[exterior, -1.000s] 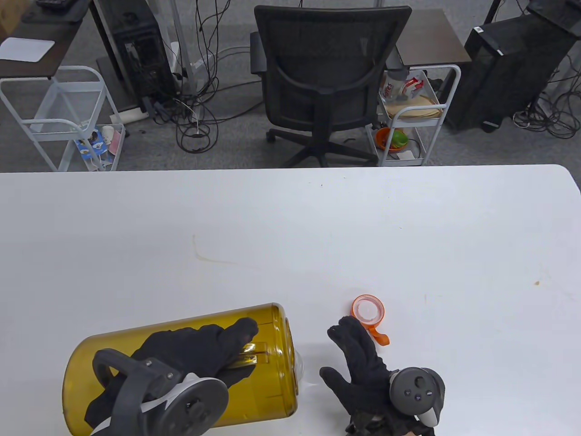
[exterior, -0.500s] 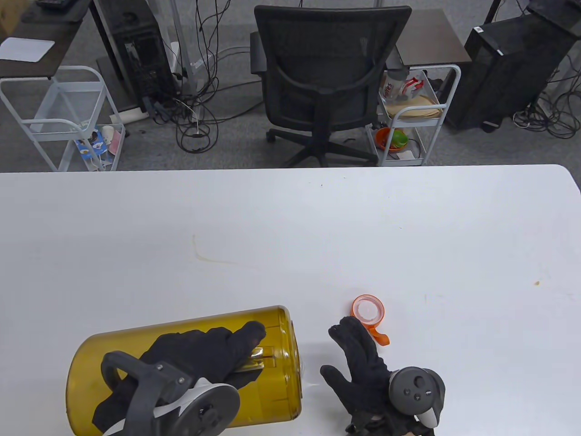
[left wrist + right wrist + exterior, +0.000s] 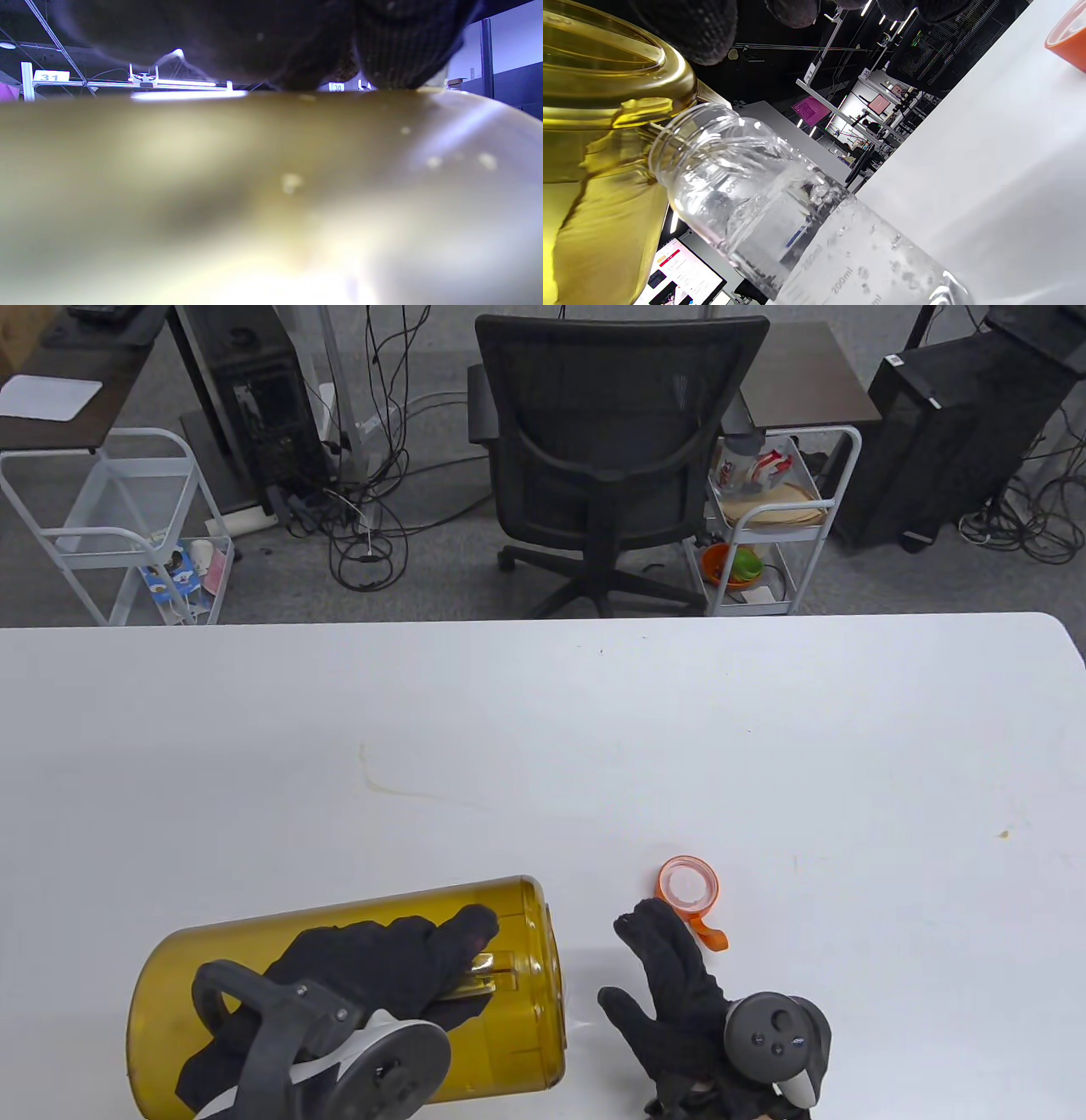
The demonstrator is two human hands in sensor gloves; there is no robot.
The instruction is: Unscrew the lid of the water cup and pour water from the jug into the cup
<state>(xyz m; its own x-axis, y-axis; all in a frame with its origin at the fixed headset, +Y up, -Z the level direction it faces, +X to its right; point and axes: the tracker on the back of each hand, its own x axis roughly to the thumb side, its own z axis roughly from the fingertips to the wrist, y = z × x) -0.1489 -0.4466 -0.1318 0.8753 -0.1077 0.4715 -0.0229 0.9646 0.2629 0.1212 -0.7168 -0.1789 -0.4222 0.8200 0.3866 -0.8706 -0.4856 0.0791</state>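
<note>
Left hand (image 3: 373,963) grips tilted amber jug (image 3: 254,933) over clear cup (image 3: 780,203) near table's (image 3: 543,729) front edge; right hand (image 3: 679,984) spread; orange lid (image 3: 689,886) just beyond.

The table view looks down from above; both wrist views sit close against the amber jug (image 3: 339,950).

jug (image 3: 339,984) tipped left of cup (image 3: 780,203), lid (image 3: 687,886) right, probably behind

Office clutter behind my white table (image 3: 543,712)

Black mesh chair (image 3: 611,449) top center, white wire carts upper left (image 3: 119,526) and right (image 3: 772,517), cables (image 3: 373,517) tangled on the grey floor.
</note>
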